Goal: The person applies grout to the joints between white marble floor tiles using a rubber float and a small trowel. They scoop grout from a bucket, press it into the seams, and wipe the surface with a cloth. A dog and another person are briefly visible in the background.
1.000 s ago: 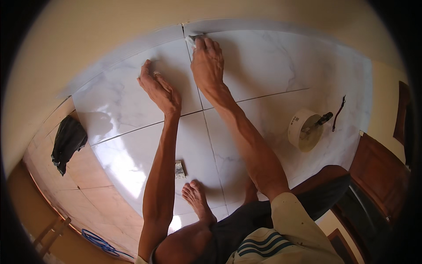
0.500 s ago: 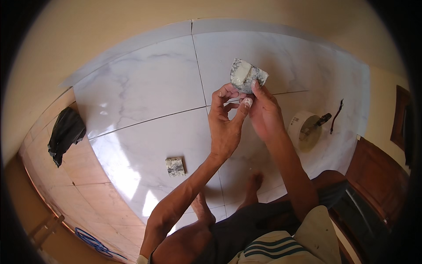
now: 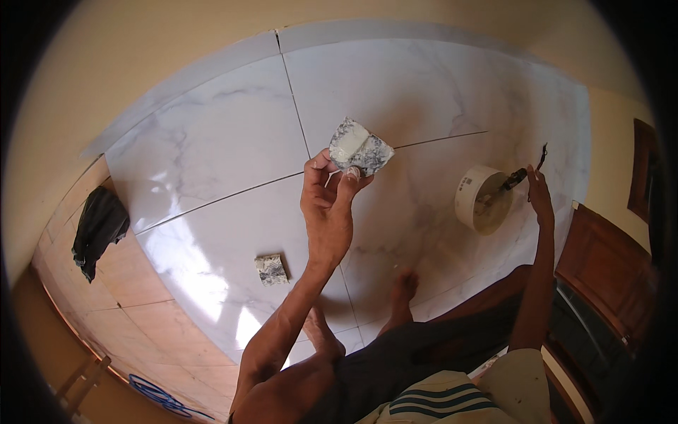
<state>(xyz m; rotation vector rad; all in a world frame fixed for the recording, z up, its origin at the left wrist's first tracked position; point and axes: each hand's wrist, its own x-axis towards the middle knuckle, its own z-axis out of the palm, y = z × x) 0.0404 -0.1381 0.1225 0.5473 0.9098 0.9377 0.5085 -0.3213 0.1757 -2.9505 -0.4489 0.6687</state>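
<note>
My left hand point(image 3: 327, 205) is raised over the marble floor tiles point(image 3: 212, 148) and pinches a small grey-veined tile scrap point(image 3: 360, 148) with a smear of white paste on its top. My right hand point(image 3: 539, 192) reaches far to the right, fingers touching the dark handle of a tool point(image 3: 514, 179) that sticks out of a round white tub point(image 3: 480, 199). The tub stands on the floor near a wooden door. My bare feet rest on the tiles below the raised hand.
A second small tile scrap point(image 3: 271, 269) lies on the floor left of my forearm. A dark crumpled cloth point(image 3: 99, 227) sits on the beige tiles at the left. A thin dark object point(image 3: 542, 153) lies beyond the tub. A wooden door point(image 3: 604, 261) is at the right.
Both hands left the far tile joint and came together on the tile scrap. My right hand has since let go and swung right to the tub, while the left keeps the scrap.
</note>
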